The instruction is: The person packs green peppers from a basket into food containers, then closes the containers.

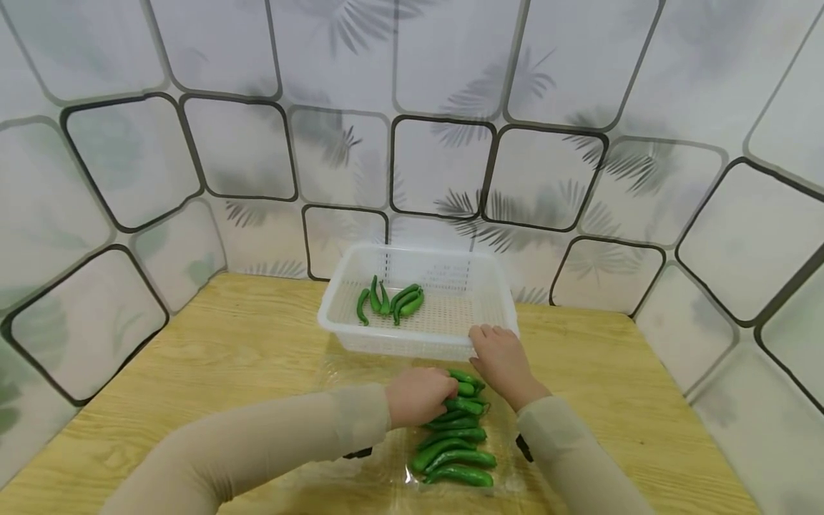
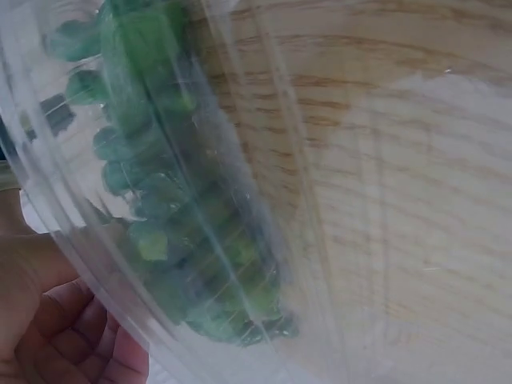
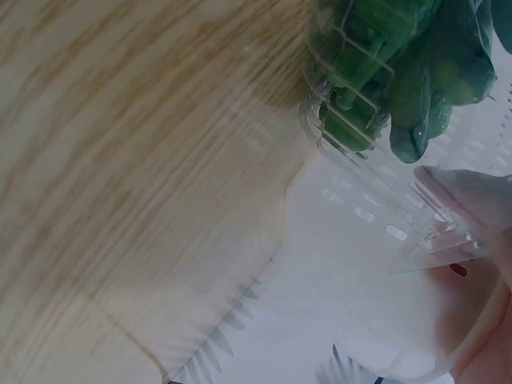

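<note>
My left hand [image 1: 418, 397] reaches over a clear plastic container [image 2: 56, 188] of green chili peppers [image 1: 453, 436]. Its fingers are curled at the upper peppers and pinch one green chili pepper [image 1: 465, 389]; the fingertips are partly hidden. In the left wrist view, clear plastic crosses in front of the peppers and part of that hand. My right hand [image 1: 505, 361] grips the near right rim of a white plastic basket [image 1: 405, 343], fingers over the edge. Several green chili peppers [image 1: 412, 300] lie in the basket's left half. In the right wrist view, the right thumb [image 3: 464, 192] shows beside clear plastic.
Both containers stand on a wood-grain table [image 1: 219, 357], the basket behind the clear one. A patterned wall covering [image 1: 438, 164] rises right behind the basket and along both sides. Dark straps [image 1: 524, 448] show at the wrists.
</note>
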`<state>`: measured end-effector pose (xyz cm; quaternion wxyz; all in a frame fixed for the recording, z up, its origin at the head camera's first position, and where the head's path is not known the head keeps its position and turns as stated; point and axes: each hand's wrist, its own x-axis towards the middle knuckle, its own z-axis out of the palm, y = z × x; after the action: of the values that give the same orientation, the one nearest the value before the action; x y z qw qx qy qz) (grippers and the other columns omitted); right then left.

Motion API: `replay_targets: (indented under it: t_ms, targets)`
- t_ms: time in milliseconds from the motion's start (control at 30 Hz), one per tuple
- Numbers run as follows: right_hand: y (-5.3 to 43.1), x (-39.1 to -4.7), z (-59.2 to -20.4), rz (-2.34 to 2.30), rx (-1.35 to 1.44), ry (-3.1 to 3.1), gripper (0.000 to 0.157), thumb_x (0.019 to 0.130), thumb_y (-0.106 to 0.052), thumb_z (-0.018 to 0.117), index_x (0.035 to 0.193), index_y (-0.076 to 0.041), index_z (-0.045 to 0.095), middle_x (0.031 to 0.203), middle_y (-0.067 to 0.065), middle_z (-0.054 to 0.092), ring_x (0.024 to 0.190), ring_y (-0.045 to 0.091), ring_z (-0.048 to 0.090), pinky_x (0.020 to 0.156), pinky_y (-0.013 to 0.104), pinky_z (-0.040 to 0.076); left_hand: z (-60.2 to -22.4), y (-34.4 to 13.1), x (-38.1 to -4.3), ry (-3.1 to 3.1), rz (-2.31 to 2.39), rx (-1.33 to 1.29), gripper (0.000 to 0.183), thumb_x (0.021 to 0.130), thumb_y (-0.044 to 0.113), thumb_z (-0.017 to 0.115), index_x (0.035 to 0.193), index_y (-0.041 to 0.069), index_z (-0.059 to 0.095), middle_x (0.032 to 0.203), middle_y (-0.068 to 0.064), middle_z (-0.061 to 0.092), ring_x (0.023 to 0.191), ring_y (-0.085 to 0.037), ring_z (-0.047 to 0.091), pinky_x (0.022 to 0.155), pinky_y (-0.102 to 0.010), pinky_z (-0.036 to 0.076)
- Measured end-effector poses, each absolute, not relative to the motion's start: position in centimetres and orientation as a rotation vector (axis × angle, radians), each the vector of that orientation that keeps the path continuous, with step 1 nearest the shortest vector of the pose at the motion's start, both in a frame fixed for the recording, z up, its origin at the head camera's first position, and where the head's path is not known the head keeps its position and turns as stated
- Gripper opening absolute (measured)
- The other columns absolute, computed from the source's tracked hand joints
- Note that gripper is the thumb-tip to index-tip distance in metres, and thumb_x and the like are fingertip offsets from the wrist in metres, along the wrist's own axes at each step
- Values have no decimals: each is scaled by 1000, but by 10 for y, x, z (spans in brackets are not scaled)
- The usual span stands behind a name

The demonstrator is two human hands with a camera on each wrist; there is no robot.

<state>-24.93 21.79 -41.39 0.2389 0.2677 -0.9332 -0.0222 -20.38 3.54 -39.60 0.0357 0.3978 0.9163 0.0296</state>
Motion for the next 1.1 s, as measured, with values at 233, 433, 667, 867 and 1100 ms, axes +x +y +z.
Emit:
replay_targets:
  t_ms: [233, 433, 667, 867, 1100]
  targets:
    - [218, -249, -413, -67, 741, -2559, 40, 68, -17, 84, 83, -7, 49, 71, 3, 47, 62, 21, 48, 56, 33, 38, -402, 38, -204, 2826, 29, 1222, 7, 87, 17, 66, 94, 20, 66, 86, 7, 58, 72, -8, 58, 60, -23, 46]
    - [217, -250, -413, -71, 739, -2550, 39, 68, -18, 84, 83, -7, 49, 71, 3, 47, 62, 22, 47, 56, 33, 37, -402, 38, -202, 2852, -1, 1229, 7, 86, 17, 68, 92, 19, 65, 87, 5, 57, 71, -9, 57, 58, -23, 45]
    - [218, -250, -413, -77, 732, -2556, 40, 68, -19, 84, 84, -6, 50, 72, 4, 48, 62, 22, 48, 56, 33, 38, -402, 38, -203, 2844, -20, 1230, 7, 84, 16, 70, 88, 18, 64, 81, 5, 56, 72, -9, 57, 59, -24, 45]
    - [218, -251, -414, -78, 727, -2558, 40, 68, -19, 84, 85, -6, 51, 73, 4, 49, 63, 23, 50, 56, 34, 38, -403, 39, -203, 2845, -47, 1211, 9, 83, 18, 72, 86, 19, 64, 80, 5, 58, 72, -9, 58, 59, -25, 46]
    - [217, -250, -413, -67, 728, -2562, 40, 67, -19, 85, 84, -6, 51, 73, 5, 49, 64, 23, 50, 57, 34, 39, -398, 34, -202, 2805, 7, 1201, 15, 80, 24, 75, 84, 18, 62, 76, 6, 57, 68, -6, 55, 58, -22, 44]
